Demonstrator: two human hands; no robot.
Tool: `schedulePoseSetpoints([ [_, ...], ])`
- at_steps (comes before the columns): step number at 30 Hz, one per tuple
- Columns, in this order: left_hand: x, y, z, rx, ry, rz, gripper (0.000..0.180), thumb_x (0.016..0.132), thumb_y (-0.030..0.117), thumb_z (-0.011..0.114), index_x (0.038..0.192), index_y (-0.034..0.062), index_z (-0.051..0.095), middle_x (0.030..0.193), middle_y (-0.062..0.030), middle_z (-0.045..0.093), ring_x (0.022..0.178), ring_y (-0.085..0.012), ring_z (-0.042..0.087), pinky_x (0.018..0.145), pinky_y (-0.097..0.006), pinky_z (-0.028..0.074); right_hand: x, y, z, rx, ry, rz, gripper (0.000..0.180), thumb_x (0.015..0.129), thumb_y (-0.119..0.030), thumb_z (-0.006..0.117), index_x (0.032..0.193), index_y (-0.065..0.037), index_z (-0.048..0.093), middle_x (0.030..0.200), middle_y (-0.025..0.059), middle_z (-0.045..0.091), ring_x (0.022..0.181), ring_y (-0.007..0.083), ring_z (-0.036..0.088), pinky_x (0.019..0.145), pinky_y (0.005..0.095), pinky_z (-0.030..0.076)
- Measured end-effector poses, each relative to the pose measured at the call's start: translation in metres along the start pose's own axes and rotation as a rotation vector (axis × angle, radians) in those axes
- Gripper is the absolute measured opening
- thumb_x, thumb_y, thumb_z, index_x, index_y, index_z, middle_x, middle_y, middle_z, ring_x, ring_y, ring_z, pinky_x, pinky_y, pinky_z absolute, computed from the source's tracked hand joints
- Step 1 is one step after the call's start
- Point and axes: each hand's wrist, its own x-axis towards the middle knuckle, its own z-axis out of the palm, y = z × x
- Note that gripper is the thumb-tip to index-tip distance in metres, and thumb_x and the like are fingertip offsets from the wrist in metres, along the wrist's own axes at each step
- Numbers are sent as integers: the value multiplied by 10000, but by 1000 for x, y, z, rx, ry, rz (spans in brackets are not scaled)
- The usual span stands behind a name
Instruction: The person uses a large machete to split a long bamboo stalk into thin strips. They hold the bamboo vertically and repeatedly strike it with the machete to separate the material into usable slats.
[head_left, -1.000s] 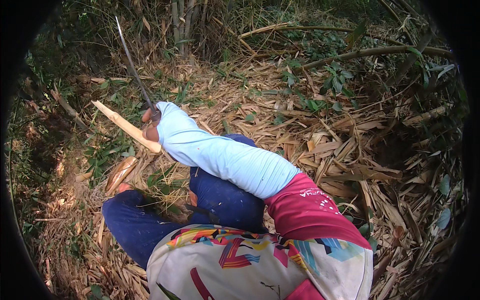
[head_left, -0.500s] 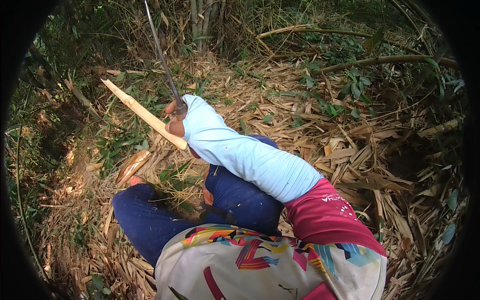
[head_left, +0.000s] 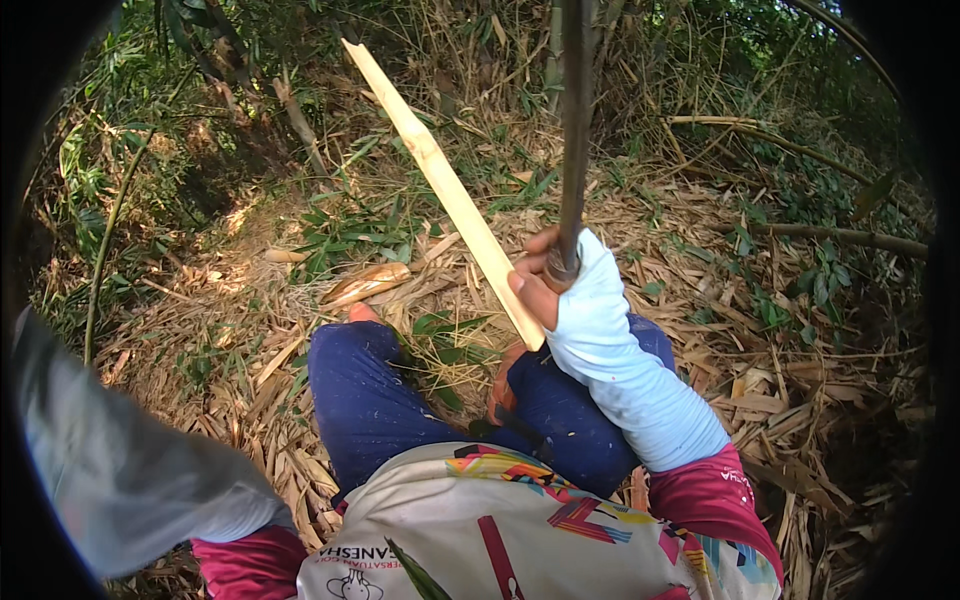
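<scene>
My right hand (head_left: 541, 279) is closed round the handle end of a long dark-bladed knife (head_left: 575, 120), its blade pointing up and away past the top of the view. Right beside the thumb runs a pale split bamboo strip (head_left: 440, 172), slanting from near my right knee up to the far left. The thumb touches the strip's edge; whether the hidden fingers also grip it I cannot tell. My left forearm, in a blurred grey-blue sleeve, reaches out to the left rim, and my left hand lies beyond the picture.
I am low over dry bamboo litter (head_left: 700, 360), knees bent in blue trousers (head_left: 370, 385). A brown bamboo sheath piece (head_left: 367, 284) lies ahead of my left foot. Dense stems and brush stand at the back; a bent stalk (head_left: 830, 235) crosses at right.
My right hand has shifted right in the picture with the knife and the bamboo strip, both now steeper. My left sleeve has come into view at the left. The view has turned leftward.
</scene>
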Motion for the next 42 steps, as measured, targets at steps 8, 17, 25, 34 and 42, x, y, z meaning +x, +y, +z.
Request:
schedulePoseSetpoints([
  [8,-121,-140,-34,-124,-85,-1236,612,969,358,573,1383,-20,325,1300,-217,532,1107,-331,595,890,-488,540,-31,8,12,-230,-85,-33,255,823,-55,737,1014,-28,571,826,34,614,747,88,584,675,248,492],
  [17,-126,-153,-42,30,-24,-1356,389,960,212,570,1300,77,439,1007,-139,633,797,-243,654,650,-399,596,-29,8,12,-457,-297,40,291,806,-110,782,996,-15,584,775,53,616,697,126,585,639,289,489],
  [25,-140,-111,-25,38,-472,-1520,459,935,232,617,1297,34,415,831,-73,587,656,-145,572,570,-282,475,-1,-14,-33,-542,-45,-110,375,797,-23,731,1121,-42,543,731,-11,518,652,67,480,605,221,423],
  [34,-175,-120,-11,56,-761,-1631,653,780,127,802,1312,11,442,985,-50,615,882,-134,614,757,-288,542,-19,-13,-55,-1080,-287,-309,513,589,-19,763,1071,-96,603,993,108,638,907,321,624,805,389,490],
  [42,-141,-87,22,188,-1076,-1462,682,780,144,837,1316,26,433,988,-22,625,870,-70,591,745,-219,469,16,-36,-34,-1174,-283,-471,528,514,-89,771,1019,-124,620,896,74,594,842,313,593,769,426,451],
])
